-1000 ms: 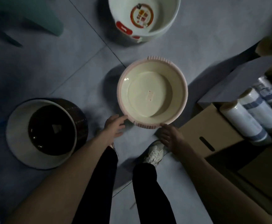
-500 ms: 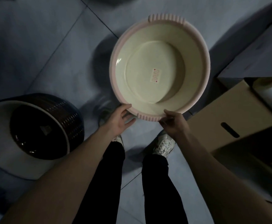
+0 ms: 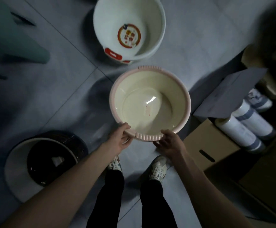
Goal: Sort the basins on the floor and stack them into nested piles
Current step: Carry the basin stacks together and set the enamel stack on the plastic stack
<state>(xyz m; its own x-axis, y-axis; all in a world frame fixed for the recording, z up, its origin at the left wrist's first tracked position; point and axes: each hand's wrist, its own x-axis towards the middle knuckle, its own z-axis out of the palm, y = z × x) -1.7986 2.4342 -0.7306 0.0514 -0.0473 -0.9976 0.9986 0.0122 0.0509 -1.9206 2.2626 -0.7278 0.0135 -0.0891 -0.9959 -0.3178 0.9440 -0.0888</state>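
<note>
1. The pink basin (image 3: 134, 96) is in the middle. It is round, cream inside, with a pink rim and a ribbed grip at its near edge and its far edge.
2. The left hand (image 3: 120, 139) holds the near rim of the pink basin. Its thumb lies on top of the rim and its fingers curl under it.
3. The right hand (image 3: 168, 143) holds the same near rim, at the right end of the ribbed grip, with its fingers curled round it.
4. I cannot tell if the pink basin touches the grey floor (image 3: 52, 96).
5. Just past the pink basin stands a white basin (image 3: 147, 22) with a round red sticker inside and a red grip.
6. To the near left of the pink basin, well apart, a dark basin (image 3: 50, 162) sits inside a bigger pale basin (image 3: 15, 162).
7. To the right of the pink basin is an open cardboard box (image 3: 212, 145) with white rolls (image 3: 239, 134) lying in it.
8. Near the pink basin's front edge, under the hands, are two pale shoes (image 3: 157, 167).
</note>
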